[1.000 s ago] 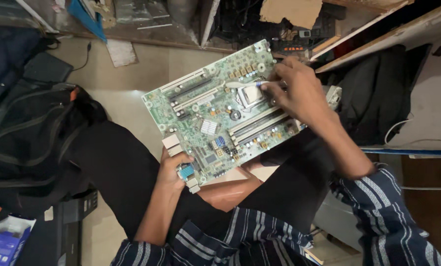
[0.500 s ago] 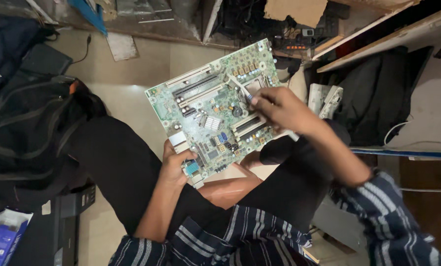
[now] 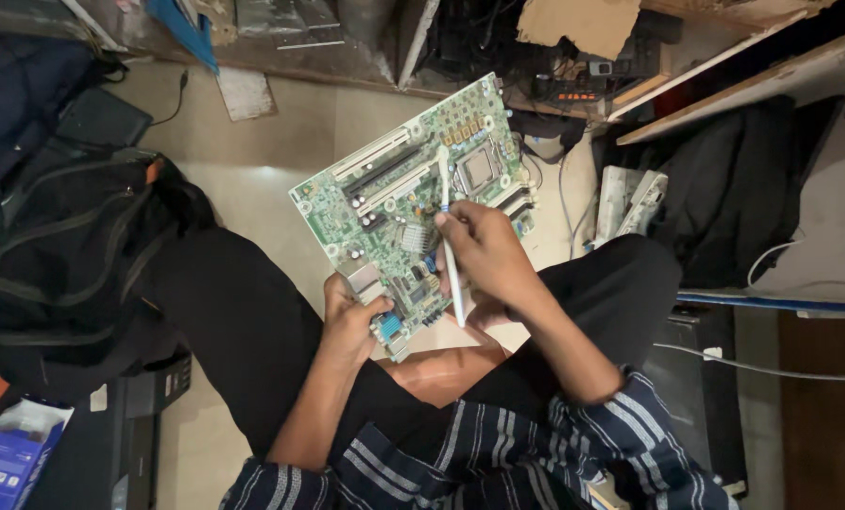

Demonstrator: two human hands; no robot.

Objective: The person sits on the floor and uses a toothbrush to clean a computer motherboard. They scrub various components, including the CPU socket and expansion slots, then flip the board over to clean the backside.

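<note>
From the head view, a person sits on the floor (image 3: 281, 142) with a green circuit board (image 3: 384, 203) held over their lap. The left hand (image 3: 351, 321) grips the near corner of the board, with fingers curled around its edge by a small blue plug part. The right hand (image 3: 484, 255) lies on the middle of the board and pinches a thin white stick (image 3: 449, 241). The stick's top end touches the board beside the square silver chip socket (image 3: 479, 168). It may be a brush or a pen; it is too small to tell. A black backpack (image 3: 73, 255) lies left of the board. A piece of brown cardboard (image 3: 578, 24) sits above the board.
</note>
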